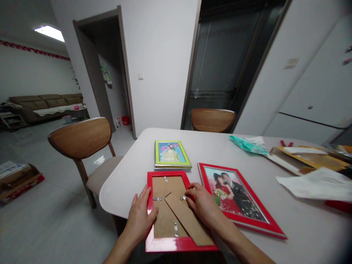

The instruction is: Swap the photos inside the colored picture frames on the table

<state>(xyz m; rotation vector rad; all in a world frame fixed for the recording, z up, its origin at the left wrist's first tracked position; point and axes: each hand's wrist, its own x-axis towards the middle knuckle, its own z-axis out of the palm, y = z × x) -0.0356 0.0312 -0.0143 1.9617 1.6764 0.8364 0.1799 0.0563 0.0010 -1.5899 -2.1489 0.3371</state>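
A red picture frame (pixel 168 244) lies face down at the near table edge, its brown backing board (pixel 161 223) showing. A brown stand leg (pixel 189 223) slants across the board. Metal clips (pixel 176 229) sit around the board's edges. My left hand (pixel 140 216) grips the frame's left side, thumb over the border and fingers along the outer edge. At the right side, the curled fingers of my right hand (pixel 202 201) close on another metal clip (pixel 183 198); the fingertips are partly hidden. My right wrist crosses the frame's right border.
Behind lies a yellow-green framed picture (pixel 172 152). To the right rests a larger red framed photo (pixel 236 194) of two people. Teal packaging (pixel 249 145), white paper (pixel 316 185) and opened cardboard (pixel 286 161) lie on the table's right side. Wooden chairs (pixel 85 137) stand around the table (pixel 121 183).
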